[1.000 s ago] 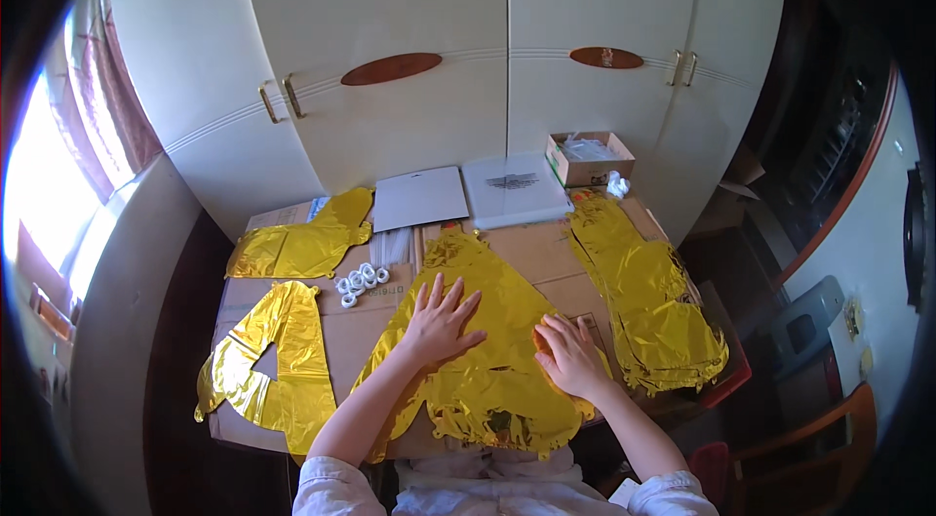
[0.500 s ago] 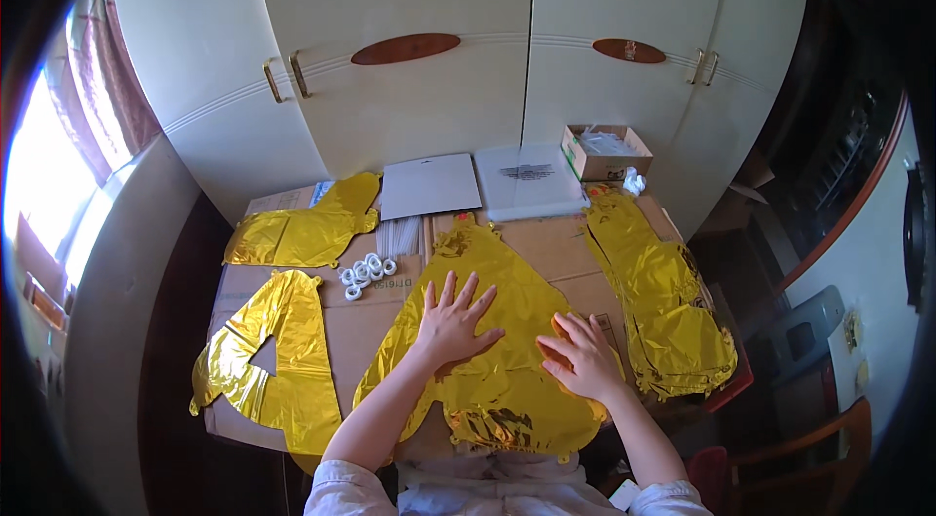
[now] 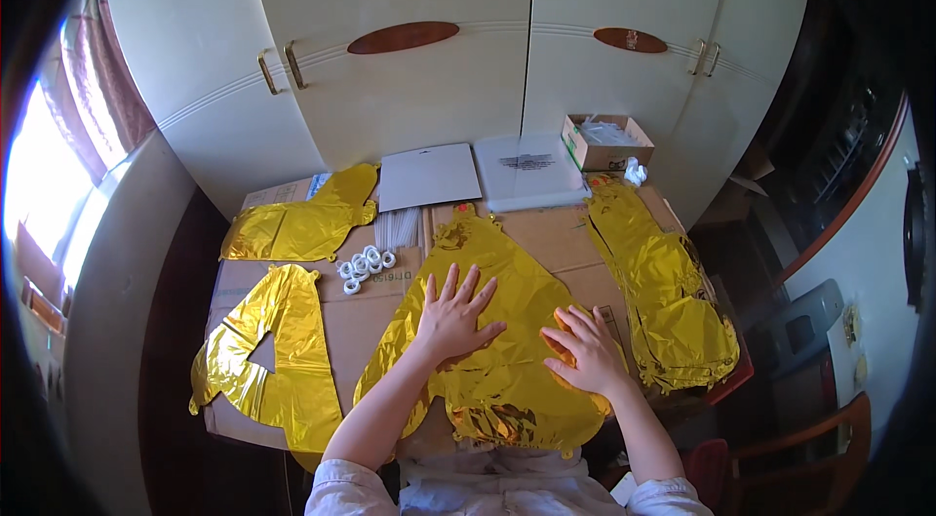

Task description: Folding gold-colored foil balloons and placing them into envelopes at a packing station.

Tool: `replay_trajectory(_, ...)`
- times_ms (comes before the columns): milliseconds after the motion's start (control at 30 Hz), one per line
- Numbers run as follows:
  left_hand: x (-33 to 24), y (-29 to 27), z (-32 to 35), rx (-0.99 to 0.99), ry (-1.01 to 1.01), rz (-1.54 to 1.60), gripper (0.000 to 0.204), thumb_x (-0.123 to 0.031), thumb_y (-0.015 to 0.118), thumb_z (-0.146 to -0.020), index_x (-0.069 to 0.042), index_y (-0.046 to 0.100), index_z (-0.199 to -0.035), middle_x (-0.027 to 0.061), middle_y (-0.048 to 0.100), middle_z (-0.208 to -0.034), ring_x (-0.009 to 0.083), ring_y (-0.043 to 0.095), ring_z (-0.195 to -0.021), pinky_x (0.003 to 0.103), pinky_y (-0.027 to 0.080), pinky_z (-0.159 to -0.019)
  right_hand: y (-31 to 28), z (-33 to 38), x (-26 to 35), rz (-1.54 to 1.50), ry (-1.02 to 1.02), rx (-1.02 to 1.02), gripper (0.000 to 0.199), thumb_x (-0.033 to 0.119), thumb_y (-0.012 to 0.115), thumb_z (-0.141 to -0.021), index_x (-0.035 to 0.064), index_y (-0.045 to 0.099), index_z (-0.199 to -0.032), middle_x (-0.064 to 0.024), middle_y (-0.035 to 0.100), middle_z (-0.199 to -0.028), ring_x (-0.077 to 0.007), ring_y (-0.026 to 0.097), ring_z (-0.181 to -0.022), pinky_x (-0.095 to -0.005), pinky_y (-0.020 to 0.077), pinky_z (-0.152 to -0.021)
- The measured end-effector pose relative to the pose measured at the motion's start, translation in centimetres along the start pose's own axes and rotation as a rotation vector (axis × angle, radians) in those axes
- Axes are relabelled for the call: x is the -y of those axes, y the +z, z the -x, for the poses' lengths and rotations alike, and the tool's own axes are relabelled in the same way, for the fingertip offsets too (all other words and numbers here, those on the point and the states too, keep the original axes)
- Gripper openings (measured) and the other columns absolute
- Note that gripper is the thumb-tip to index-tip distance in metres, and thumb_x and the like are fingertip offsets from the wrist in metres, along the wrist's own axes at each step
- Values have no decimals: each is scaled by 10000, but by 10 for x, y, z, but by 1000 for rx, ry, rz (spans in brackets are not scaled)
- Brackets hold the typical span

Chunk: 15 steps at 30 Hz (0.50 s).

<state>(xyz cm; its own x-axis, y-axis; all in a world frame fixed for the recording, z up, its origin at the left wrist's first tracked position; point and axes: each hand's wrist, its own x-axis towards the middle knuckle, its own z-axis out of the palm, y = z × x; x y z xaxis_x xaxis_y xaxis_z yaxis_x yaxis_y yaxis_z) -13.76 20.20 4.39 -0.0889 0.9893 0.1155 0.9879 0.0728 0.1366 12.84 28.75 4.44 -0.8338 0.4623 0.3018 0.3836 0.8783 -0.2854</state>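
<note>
Balloon: gold foil balloon [image 3: 492,360], deflated, flat on the cardboard-covered worktop [image 3: 375,321], just in front of the person.
Left hand: left hand [image 3: 450,316] flat on the balloon's upper middle, fingers spread wide, holding nothing.
Right hand: right hand [image 3: 583,352] flat on the balloon's right side, fingers loosely spread, palm down.
Handling: likely very light, thin, slick, easily creased or torn.
Hold: probably best pinched at the balloon's edge seam.

Shiny gold foil balloon [image 3: 507,360], brown cardboard [image 3: 375,321], white rings [image 3: 366,265], cream wardrobe [image 3: 439,77]
</note>
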Motion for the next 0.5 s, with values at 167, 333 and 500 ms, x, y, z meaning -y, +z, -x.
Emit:
replay_trajectory(167,-1,-5,1,32,-6,14,801,-701,431,-870,-212,333,-1497,146,272,-1560,395,171,-1455,622,106,-1143,0,2,-3,3,-4,11,485,444,655,-851,196,595,-1264,-117,497,-1391,-313,418,-1333,-569,239,-1122)
replay_trajectory(333,0,-5,1,16,-6,52,803,-687,458,-869,-173,364,-1478,157,292,-1543,395,187,-1448,619,118,-1140,0,3,-2,13,-2,14,479,429,652,-854,194,589,-1266,-113,495,-1392,-312,416,-1334,-575,230,-1123)
replay_trajectory(500,1,-4,1,12,2,50,789,-682,472,-864,-188,378,-1471,144,302,-1540,392,194,-1445,623,122,-1138,1,4,-3,5,-11,4,466,412,655,-850,188,594,-1254,-118,495,-1388,-316,416,-1332,-580,228,-1121)
